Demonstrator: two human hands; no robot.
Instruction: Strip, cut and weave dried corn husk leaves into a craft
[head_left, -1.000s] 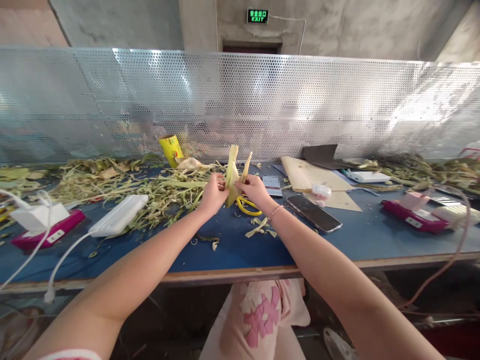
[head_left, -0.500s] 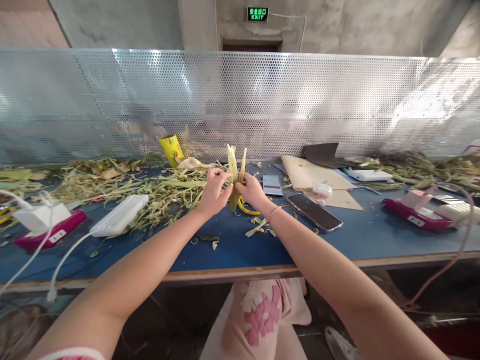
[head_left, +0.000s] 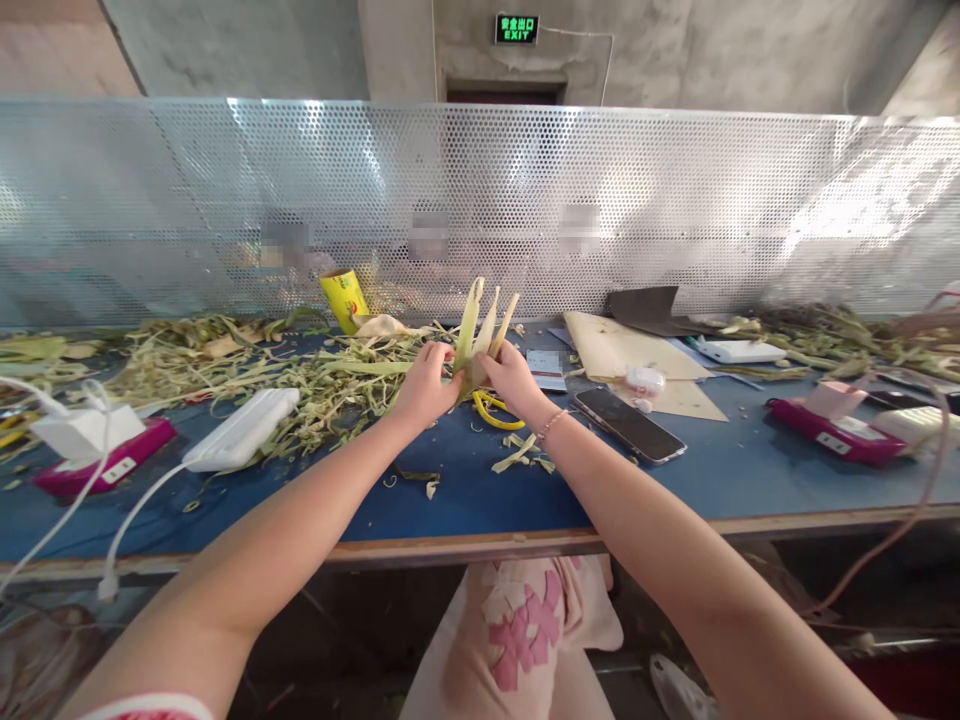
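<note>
Pale green and straw-coloured leaf strips that look like corn husk [head_left: 469,335] stand upright between my hands, their tips fanned into several points. My left hand [head_left: 433,385] is closed on the left side of the strips, thumb and fingers pinching. From the other side, my right hand [head_left: 511,380] pinches them low down; my fingers hide their lower part. Just under my hands lies a yellow loop [head_left: 498,418], perhaps a scissors handle, partly covered. Shredded strips [head_left: 352,375] are heaped to the left of my left hand, and small scraps [head_left: 521,455] lie below my right wrist.
A yellow tube [head_left: 343,300] stands behind the heap. On the left are a white power bank [head_left: 241,430] and a magenta power strip [head_left: 105,460] with cables. To the right lie a phone [head_left: 628,425], brown paper [head_left: 645,350] and another power strip [head_left: 836,432]. A perforated metal screen [head_left: 510,200] rises behind.
The strips have spread further apart, with their tips now leaning right. My right hand has shifted slightly right, and more of the yellow loop shows.
</note>
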